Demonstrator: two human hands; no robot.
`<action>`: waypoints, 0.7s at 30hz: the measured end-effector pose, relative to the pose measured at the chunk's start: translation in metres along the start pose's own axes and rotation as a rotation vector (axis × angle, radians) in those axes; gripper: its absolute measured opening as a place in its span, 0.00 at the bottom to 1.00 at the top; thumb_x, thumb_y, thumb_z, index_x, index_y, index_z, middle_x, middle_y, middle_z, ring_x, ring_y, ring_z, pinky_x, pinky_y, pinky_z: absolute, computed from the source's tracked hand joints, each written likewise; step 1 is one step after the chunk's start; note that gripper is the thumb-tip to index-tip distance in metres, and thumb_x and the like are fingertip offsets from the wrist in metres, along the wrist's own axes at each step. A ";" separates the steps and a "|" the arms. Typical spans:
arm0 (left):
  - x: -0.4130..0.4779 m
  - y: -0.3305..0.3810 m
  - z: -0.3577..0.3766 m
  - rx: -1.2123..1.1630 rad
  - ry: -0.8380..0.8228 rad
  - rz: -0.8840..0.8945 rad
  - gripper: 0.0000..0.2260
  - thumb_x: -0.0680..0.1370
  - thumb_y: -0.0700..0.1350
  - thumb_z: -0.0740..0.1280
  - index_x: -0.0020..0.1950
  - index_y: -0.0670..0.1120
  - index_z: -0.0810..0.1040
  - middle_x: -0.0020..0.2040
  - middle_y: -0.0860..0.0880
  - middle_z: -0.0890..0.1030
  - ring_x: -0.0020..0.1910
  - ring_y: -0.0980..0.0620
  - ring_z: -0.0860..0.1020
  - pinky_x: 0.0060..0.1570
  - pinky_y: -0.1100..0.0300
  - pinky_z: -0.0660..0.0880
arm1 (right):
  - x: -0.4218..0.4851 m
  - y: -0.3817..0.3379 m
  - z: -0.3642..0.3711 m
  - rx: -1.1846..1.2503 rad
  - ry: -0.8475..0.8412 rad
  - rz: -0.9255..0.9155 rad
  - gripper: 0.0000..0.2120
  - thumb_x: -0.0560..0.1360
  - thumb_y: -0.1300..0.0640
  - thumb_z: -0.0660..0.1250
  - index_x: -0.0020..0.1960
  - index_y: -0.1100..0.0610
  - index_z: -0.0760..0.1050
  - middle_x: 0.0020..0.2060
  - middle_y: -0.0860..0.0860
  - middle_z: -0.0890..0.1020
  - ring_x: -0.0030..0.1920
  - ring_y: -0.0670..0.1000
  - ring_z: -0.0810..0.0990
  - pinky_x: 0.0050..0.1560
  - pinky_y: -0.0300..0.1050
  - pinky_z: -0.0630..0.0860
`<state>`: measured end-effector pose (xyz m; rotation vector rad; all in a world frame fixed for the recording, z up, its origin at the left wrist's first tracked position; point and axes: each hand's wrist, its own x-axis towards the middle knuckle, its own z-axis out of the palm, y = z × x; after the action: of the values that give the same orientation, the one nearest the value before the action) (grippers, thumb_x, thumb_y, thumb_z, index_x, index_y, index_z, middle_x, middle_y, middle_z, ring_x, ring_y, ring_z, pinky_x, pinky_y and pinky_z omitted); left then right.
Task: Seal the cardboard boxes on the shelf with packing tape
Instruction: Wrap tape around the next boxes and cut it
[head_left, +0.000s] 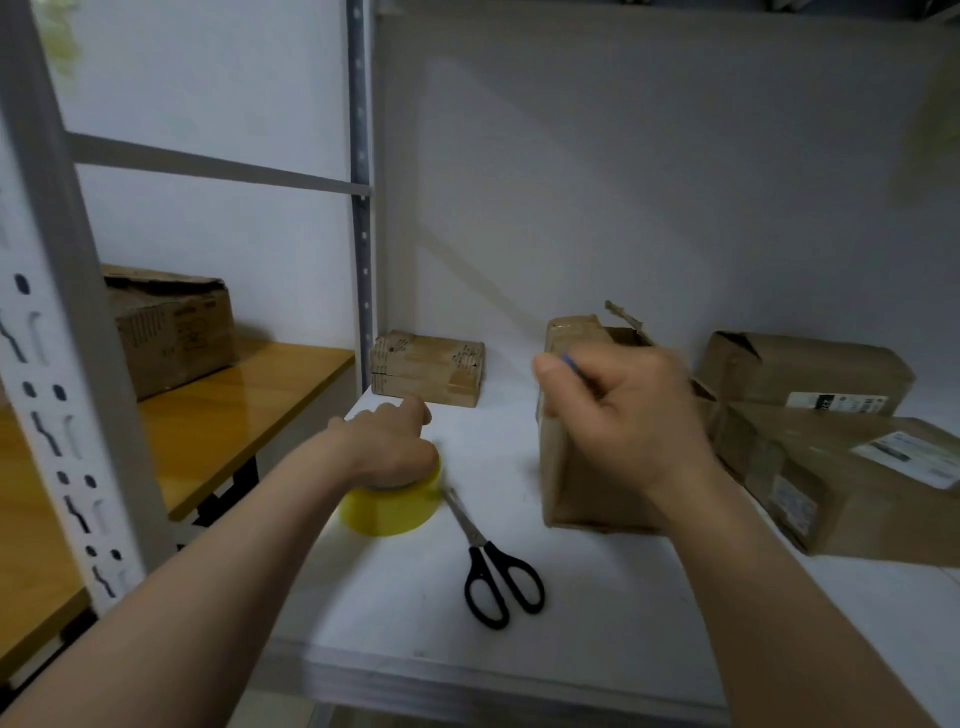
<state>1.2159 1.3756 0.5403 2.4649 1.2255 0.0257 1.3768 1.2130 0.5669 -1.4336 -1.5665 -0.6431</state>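
Observation:
A yellow roll of packing tape (390, 512) lies flat on the white shelf (597, 613). My left hand (392, 444) rests on top of the roll, fingers curled over it. My right hand (618, 415) grips the top of an upright cardboard box (571, 467) in the middle of the shelf, thumb on its near face; the hand is blurred. Black-handled scissors (493, 561) lie between the roll and that box. A small taped box (428, 369) sits at the back left.
Two more cardboard boxes with labels, one behind (810, 371) and one in front (852, 488), lie at the right. A white slotted upright (57, 364) stands at the left. Beyond it, a wooden table (223, 410) carries a worn box (169, 327).

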 end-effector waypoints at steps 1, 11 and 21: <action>0.000 -0.001 0.002 0.058 -0.013 -0.015 0.28 0.76 0.55 0.68 0.74 0.52 0.62 0.69 0.48 0.73 0.67 0.43 0.71 0.71 0.41 0.63 | -0.002 -0.006 0.007 0.032 -0.130 0.101 0.24 0.79 0.43 0.61 0.30 0.56 0.72 0.25 0.48 0.77 0.27 0.50 0.78 0.29 0.50 0.76; -0.022 -0.006 -0.011 -0.264 0.259 0.051 0.09 0.73 0.46 0.77 0.50 0.46 0.80 0.45 0.47 0.81 0.45 0.49 0.80 0.47 0.55 0.78 | -0.010 -0.015 0.041 0.362 -0.503 0.639 0.11 0.79 0.49 0.68 0.46 0.57 0.81 0.39 0.50 0.86 0.39 0.46 0.85 0.38 0.39 0.81; -0.073 0.038 -0.038 -0.969 0.253 0.400 0.13 0.73 0.49 0.76 0.51 0.42 0.82 0.47 0.42 0.86 0.48 0.44 0.85 0.55 0.49 0.80 | 0.015 -0.027 0.021 0.689 -0.405 0.451 0.16 0.79 0.61 0.68 0.63 0.47 0.75 0.54 0.45 0.84 0.55 0.46 0.83 0.49 0.46 0.83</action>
<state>1.1925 1.3109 0.5996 1.7930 0.5440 0.8448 1.3461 1.2332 0.5751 -1.3376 -1.4696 0.4494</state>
